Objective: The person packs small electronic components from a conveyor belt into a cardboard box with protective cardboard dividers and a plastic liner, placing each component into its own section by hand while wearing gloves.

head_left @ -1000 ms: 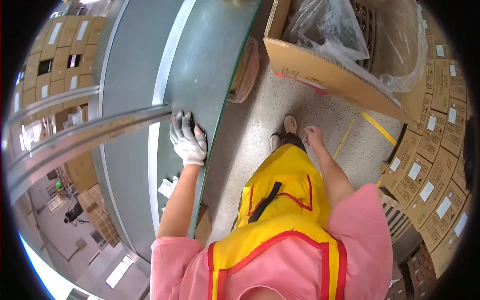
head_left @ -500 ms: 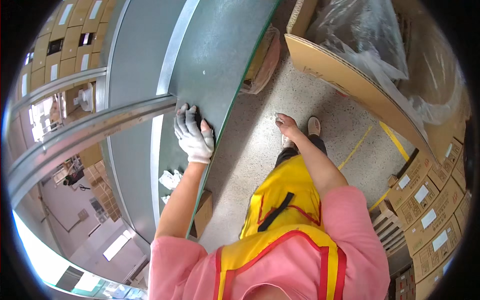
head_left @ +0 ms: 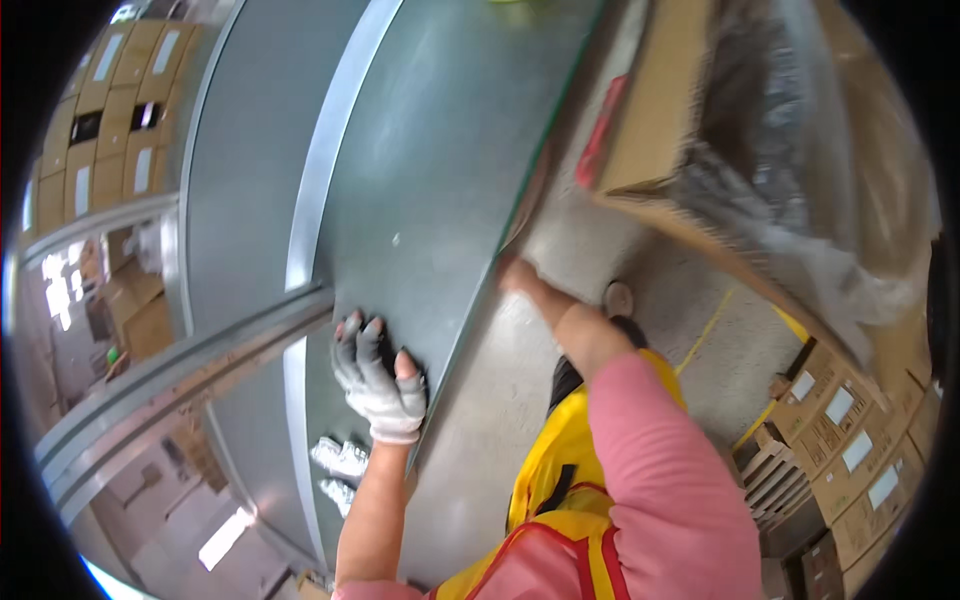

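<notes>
My left hand [head_left: 378,380], in a white and grey glove with bare fingertips, lies flat on the green work surface [head_left: 430,150], its fingers spread and holding nothing. Just below it on the same surface are crumpled white pieces [head_left: 340,458], possibly cloth or gloves. My bare right hand [head_left: 517,275] reaches to the long edge of the surface, close to a pinkish bag [head_left: 527,205] that shows only as a strip beneath that edge. Its fingers are blurred and partly hidden by the edge, so I cannot make out whether they hold anything.
A large open carton [head_left: 650,120] with a clear plastic liner [head_left: 790,180] stands at the right, with a red item [head_left: 603,130] beside it. Printed cartons [head_left: 850,440] and a wooden pallet [head_left: 778,468] are at the lower right. A metal beam [head_left: 200,360] meets the surface at the left.
My right hand has moved from above the floor up and left to the surface's edge. The view has shifted; the left hand stays flat on the surface.
</notes>
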The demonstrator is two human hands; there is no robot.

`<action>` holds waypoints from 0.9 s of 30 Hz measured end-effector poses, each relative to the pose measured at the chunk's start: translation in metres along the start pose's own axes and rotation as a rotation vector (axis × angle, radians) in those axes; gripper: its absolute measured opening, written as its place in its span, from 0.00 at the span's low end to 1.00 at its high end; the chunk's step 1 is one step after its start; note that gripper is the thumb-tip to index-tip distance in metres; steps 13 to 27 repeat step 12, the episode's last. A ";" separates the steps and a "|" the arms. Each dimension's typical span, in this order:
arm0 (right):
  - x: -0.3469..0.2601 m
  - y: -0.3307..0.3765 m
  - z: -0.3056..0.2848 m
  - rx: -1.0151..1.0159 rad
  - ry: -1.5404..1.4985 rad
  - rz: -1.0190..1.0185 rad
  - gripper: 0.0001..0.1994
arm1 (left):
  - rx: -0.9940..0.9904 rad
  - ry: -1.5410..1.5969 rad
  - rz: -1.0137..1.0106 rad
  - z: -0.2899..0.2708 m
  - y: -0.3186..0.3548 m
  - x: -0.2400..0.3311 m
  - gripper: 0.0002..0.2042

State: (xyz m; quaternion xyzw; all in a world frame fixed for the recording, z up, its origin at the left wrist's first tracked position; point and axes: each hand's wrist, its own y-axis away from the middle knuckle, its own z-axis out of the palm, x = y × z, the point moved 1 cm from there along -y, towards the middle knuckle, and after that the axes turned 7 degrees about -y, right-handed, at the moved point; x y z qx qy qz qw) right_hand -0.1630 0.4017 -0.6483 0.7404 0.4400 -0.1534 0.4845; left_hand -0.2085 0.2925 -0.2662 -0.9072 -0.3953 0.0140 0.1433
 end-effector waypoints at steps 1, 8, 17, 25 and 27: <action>-0.051 0.029 -0.027 -0.184 -0.022 0.069 0.13 | 0.004 -0.059 -0.008 -0.005 0.007 -0.014 0.18; 0.094 0.191 -0.023 0.128 -0.296 0.447 0.13 | 0.062 -0.145 0.061 -0.005 0.010 -0.014 0.18; 0.133 0.283 -0.078 0.227 -0.345 0.672 0.17 | 0.079 -0.154 0.055 -0.001 0.014 -0.011 0.18; 0.133 0.283 -0.078 0.227 -0.345 0.672 0.17 | 0.079 -0.154 0.055 -0.001 0.014 -0.011 0.18; 0.133 0.283 -0.078 0.227 -0.345 0.672 0.17 | 0.079 -0.154 0.055 -0.001 0.014 -0.011 0.18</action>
